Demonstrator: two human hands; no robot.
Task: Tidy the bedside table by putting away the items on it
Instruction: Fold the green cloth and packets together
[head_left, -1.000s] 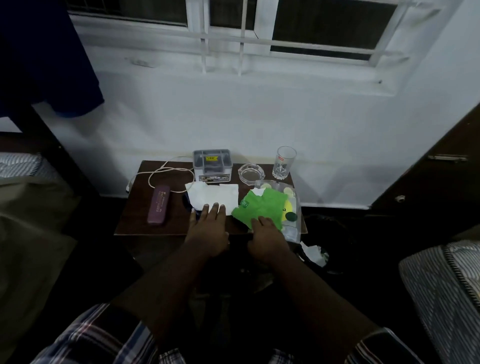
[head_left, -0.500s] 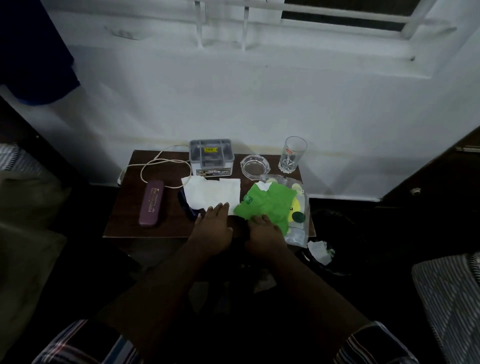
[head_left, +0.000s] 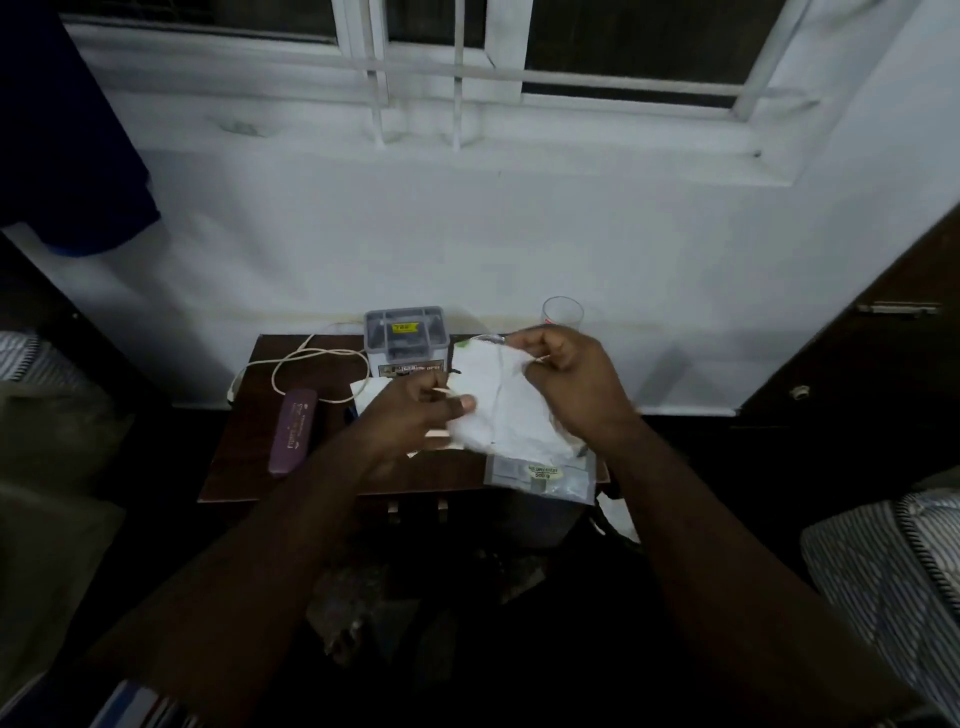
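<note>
Both hands have lifted off the bedside table since a second ago, raising the pale packet above its right half. Left hand pinches its left edge; right hand grips its top right. Behind sit a grey box and a glass; a purple case lies left.

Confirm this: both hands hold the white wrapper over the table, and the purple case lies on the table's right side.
Not quite. Both hands, left and right, do hold the white wrapper, but the head view shows the purple case on the table's left side.
</note>
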